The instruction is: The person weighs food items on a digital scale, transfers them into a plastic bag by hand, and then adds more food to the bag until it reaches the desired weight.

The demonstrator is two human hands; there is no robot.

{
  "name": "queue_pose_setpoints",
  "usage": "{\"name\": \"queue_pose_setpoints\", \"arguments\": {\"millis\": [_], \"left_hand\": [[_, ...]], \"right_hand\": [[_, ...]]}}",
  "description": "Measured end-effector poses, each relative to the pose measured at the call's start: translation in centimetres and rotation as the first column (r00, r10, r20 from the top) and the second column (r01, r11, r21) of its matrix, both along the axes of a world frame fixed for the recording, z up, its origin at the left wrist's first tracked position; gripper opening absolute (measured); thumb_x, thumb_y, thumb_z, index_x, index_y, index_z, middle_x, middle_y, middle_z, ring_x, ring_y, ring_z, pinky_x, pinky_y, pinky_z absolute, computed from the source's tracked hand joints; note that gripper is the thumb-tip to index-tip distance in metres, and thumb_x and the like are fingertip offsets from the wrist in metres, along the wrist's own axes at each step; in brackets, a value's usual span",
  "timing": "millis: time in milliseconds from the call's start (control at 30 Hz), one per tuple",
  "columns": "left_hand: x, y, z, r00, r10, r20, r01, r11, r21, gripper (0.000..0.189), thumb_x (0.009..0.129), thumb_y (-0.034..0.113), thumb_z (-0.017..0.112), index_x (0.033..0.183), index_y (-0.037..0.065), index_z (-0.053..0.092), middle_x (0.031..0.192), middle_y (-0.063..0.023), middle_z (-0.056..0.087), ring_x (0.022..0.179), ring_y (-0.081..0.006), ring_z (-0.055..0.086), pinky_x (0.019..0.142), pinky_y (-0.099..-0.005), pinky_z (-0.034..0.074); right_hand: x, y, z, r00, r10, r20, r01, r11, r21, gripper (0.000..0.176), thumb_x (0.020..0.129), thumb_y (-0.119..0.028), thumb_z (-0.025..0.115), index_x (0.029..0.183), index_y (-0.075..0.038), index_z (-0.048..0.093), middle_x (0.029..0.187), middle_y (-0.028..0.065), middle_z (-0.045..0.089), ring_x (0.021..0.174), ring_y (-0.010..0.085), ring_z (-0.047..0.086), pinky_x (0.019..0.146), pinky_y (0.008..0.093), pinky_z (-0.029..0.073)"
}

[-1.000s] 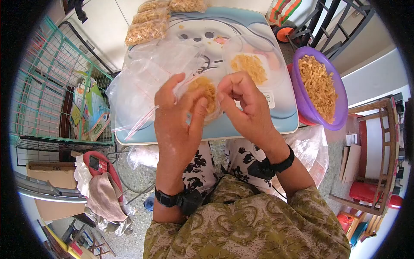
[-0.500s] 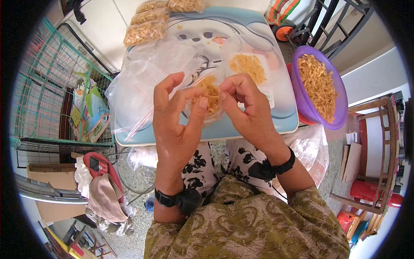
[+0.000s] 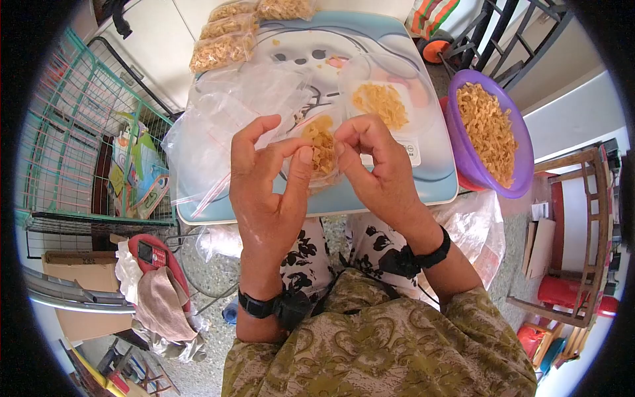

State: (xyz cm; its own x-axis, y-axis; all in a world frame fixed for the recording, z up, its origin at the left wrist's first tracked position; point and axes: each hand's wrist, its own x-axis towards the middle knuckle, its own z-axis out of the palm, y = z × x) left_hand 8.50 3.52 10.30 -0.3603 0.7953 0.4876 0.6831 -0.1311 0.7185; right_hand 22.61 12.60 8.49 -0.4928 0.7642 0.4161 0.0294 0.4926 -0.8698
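A clear plastic zip bag point(image 3: 323, 155) with dried yellow-brown strips inside lies at the near middle of the table. My left hand point(image 3: 270, 178) pinches its left edge between thumb and forefinger, the other fingers spread. On the opposite edge, my right hand point(image 3: 382, 165) has thumb and forefinger pressed together, the rest curled. Just beyond my right hand sits a white scale point(image 3: 411, 151), and above it a clear container holds more strips point(image 3: 380, 106). To the left of the bag is a pile of flat clear zip bags point(image 3: 221, 126).
Several filled bags point(image 3: 221, 53) are stacked at the table's far left. A purple basin point(image 3: 471, 165) full of strips stands at the right edge. A green wire cage point(image 3: 73, 145) is on the left, and a red stool point(image 3: 182, 271) with a phone and cloth stands below it.
My left hand has shifted slightly left, and its raised forefinger has dipped a little. My right hand has barely moved. More of the strips in the bag now show between my hands.
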Motion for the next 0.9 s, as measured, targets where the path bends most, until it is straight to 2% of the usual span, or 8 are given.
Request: {"name": "queue_pose_setpoints", "arguments": {"millis": [167,400,500,567,600,667,767,900], "left_hand": [[0.2,0.8,-1.2,0.983,-0.006,-0.182,-0.009,0.997,-0.082,0.022,0.091,0.018,0.060,0.107,0.005,0.068,0.130,-0.0168,0.050,0.116,-0.0317,0.053,0.097,-0.0396,0.042],[0.1,0.8,-1.3,0.985,-0.094,-0.144,0.081,0.992,-0.093,0.024,0.093,0.018,0.059,0.110,0.005,0.067,0.132,-0.0169,0.049,0.117,-0.0319,0.052,0.099,-0.0415,0.041],[-0.2,0.7,-1.3,0.989,-0.108,-0.105,0.102,0.993,-0.062,0.022,0.090,0.018,0.062,0.106,0.002,0.066,0.124,-0.0214,0.051,0.110,-0.0336,0.054,0.086,-0.0396,0.046],[-0.1,0.7,-0.9,0.985,-0.016,0.172,0.000,0.996,0.093,0.018,0.090,0.018,0.064,0.098,0.002,0.064,0.108,-0.0155,0.060,0.092,-0.0223,0.061,0.073,-0.0316,0.049],[-0.1,0.6,-0.6,0.985,-0.016,0.173,-0.001,0.996,0.093,0.018,0.090,0.018,0.064,0.098,0.002,0.064,0.108,-0.0155,0.060,0.092,-0.0223,0.061,0.073,-0.0316,0.049],[-0.1,0.3,0.0,0.855,0.211,0.474,-0.170,0.977,-0.129,0.019,0.090,0.019,0.067,0.094,0.003,0.060,0.084,-0.0073,0.063,0.073,-0.0117,0.060,0.060,-0.0250,0.047],[-0.2,0.2,-0.4,0.852,0.194,0.487,-0.076,0.965,-0.253,0.020,0.092,0.023,0.066,0.092,0.005,0.057,0.074,0.0018,0.058,0.059,-0.0037,0.049,0.051,-0.0193,0.041],[-0.2,0.2,-1.0,0.867,0.117,0.484,0.022,0.962,-0.273,0.019,0.091,0.020,0.067,0.093,0.004,0.058,0.073,0.0003,0.058,0.056,-0.0052,0.050,0.051,-0.0197,0.042]], "right_hand": [[-0.1,0.0,-0.3,1.000,0.022,-0.006,-0.022,0.999,0.024,0.011,0.089,-0.003,0.057,0.099,-0.004,0.052,0.081,0.0085,0.063,0.071,0.0156,0.063,0.065,0.0291,0.051],[-0.1,-0.1,-0.3,1.000,0.007,0.029,-0.007,1.000,0.023,0.013,0.089,-0.004,0.058,0.101,-0.003,0.052,0.083,0.0091,0.064,0.074,0.0169,0.065,0.068,0.0295,0.052],[-0.1,-0.1,0.1,1.000,-0.008,0.021,0.007,0.999,0.037,0.012,0.089,-0.004,0.057,0.100,-0.003,0.053,0.082,0.0086,0.063,0.073,0.0161,0.064,0.068,0.0292,0.052],[-0.1,-0.1,0.2,1.000,-0.018,0.017,0.017,0.999,0.052,0.011,0.089,-0.004,0.057,0.099,-0.003,0.053,0.081,0.0082,0.062,0.073,0.0155,0.064,0.067,0.0289,0.052],[-0.1,-0.1,0.2,1.000,-0.028,0.000,0.028,0.999,0.036,0.011,0.089,-0.004,0.057,0.099,-0.003,0.053,0.080,0.0078,0.061,0.072,0.0150,0.063,0.067,0.0286,0.051],[-0.1,-0.1,0.3,0.999,-0.037,-0.018,0.037,0.999,0.022,0.010,0.089,-0.004,0.057,0.098,-0.003,0.053,0.080,0.0074,0.061,0.072,0.0144,0.062,0.067,0.0283,0.051],[0.0,-0.2,0.4,0.998,-0.063,-0.012,0.064,0.998,0.023,0.010,0.089,-0.003,0.058,0.098,-0.003,0.053,0.079,0.0070,0.061,0.072,0.0136,0.061,0.067,0.0278,0.051],[0.0,-0.3,0.6,0.997,-0.075,0.000,0.075,0.997,0.009,0.011,0.088,-0.003,0.059,0.098,-0.003,0.054,0.079,0.0064,0.061,0.071,0.0119,0.060,0.066,0.0265,0.050]]}}
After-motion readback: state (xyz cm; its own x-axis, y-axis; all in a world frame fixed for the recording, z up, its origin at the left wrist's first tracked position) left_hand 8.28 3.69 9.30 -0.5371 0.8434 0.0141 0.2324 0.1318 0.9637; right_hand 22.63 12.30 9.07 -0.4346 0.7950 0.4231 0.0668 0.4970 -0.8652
